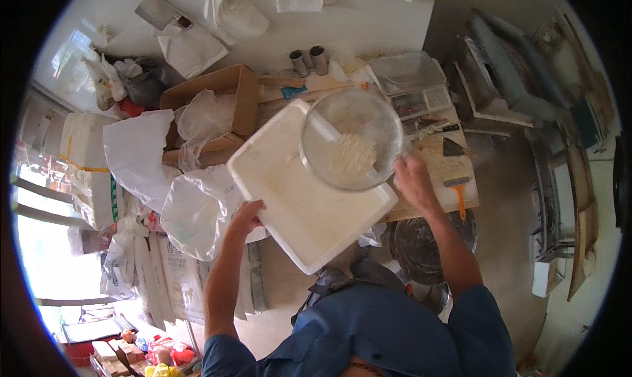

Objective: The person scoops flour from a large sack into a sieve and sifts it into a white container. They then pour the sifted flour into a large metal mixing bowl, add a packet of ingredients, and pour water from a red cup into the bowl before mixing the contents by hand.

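My left hand [249,218] is closed on the left side rim of a white rectangular tub [309,229], which is tilted at an angle in front of me. A thin layer of pale powder seems to cover its bottom. In my right hand [415,178], closed at its right edge, is a round metal sieve [355,187] with a see-through mesh. The sieve is over the far right part of the tub. Pale, crumbly bits [354,154] lie in a heap on the mesh. My right fingers partly hide the spot where they grip the sieve.
Beyond the tub stands an open cardboard box [246,104] with clear plastic in it. White plastic bags [197,212] lie to the left. On the wooden table [469,179] are a scale [411,104], an orange-handled scraper [459,196] and two metal cups [318,60]. A dark round container [431,249] is below.
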A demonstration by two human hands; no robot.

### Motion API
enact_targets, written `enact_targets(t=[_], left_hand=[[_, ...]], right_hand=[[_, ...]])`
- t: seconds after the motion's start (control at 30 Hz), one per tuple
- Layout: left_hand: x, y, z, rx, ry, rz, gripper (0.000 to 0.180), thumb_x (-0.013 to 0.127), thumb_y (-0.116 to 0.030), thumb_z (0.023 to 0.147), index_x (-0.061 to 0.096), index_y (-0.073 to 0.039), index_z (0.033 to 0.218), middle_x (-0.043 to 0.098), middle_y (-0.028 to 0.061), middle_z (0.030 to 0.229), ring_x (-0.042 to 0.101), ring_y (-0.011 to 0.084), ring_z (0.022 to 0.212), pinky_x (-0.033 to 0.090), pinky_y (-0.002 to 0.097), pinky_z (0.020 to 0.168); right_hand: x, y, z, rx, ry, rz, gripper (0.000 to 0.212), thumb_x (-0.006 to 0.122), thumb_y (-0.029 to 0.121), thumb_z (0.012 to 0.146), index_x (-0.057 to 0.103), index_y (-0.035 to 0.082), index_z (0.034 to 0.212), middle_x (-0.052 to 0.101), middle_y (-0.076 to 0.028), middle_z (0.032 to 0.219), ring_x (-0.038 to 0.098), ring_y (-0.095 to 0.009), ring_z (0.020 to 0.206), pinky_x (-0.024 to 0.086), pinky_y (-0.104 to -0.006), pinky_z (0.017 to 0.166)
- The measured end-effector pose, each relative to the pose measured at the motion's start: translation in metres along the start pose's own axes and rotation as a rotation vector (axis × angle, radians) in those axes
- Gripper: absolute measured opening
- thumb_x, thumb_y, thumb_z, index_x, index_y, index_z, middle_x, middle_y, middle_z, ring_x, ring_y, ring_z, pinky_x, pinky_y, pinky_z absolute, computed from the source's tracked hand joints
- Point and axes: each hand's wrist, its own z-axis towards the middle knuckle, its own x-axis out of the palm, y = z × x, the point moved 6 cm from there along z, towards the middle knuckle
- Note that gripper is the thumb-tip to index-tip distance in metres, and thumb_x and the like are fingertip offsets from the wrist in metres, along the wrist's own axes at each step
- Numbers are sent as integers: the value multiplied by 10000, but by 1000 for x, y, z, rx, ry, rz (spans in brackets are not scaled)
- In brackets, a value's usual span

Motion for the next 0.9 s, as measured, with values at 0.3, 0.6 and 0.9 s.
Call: enact_targets(t=[0.3, 0.6, 0.9], left_hand=[[-63, -22, -81, 214, -195, -147, 357, 650, -100, 834, 591, 35, 1160, 653, 162, 1072, 712, 337, 933, 644, 529, 762], [-42, -18, -112, 423, -383, -274, 552, 691, -117, 836, 491, -19, 1341, 642, 127, 1134, 673, 279, 997, 602, 447, 780], [-10, 20, -103, 439, -472, -432, 429, 718, -91, 839, 523, -15, 1213, 622, 85, 1065, 629, 196, 903, 533, 378, 693]], right_hand=[[-80, -68, 42, -223, -336, -717, 230, 615, 157, 1010, 659, -66, 1046, 660, -195, 738, 677, -349, 671, 549, -506, 669], [8, -114, 57, -402, -53, -1176, 298, 646, 79, 940, 662, -67, 1200, 733, -201, 808, 746, -303, 721, 571, -448, 563], [-55, -33, 47, -179, -260, -941, 129, 626, 33, 948, 665, -19, 1059, 723, -222, 845, 740, -396, 795, 575, -491, 658]])
